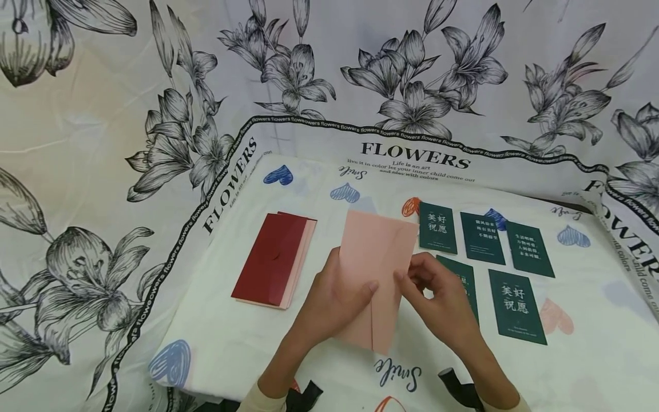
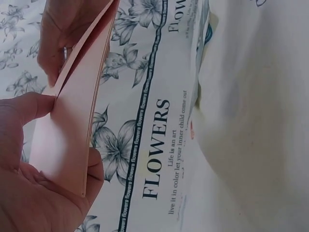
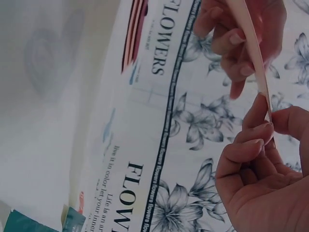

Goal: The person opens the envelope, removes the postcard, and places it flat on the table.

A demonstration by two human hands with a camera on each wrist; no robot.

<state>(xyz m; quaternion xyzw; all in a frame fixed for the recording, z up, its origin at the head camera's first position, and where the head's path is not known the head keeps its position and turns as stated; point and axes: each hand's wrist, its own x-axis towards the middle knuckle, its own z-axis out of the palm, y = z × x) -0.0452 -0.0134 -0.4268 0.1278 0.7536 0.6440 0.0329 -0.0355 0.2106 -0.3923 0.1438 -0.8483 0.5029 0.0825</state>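
Observation:
A pink envelope (image 1: 378, 257) is held up over the table in both hands. My left hand (image 1: 334, 294) grips it from the left, thumb across its face and fingers behind. At its right edge, my right hand (image 1: 443, 292) pinches the paper between thumb and forefinger, which the right wrist view shows from the side. In the left wrist view the flap of the envelope (image 2: 67, 130) stands slightly lifted, with a dark narrow gap beneath it. What lies inside cannot be seen.
Left of the hands lies a stack of dark red envelopes (image 1: 268, 257) with pink edges showing. Several dark green cards (image 1: 517, 306) with white writing lie at the right, one partly hidden by my right hand. A flower-printed cloth (image 1: 412, 74) hangs behind the table.

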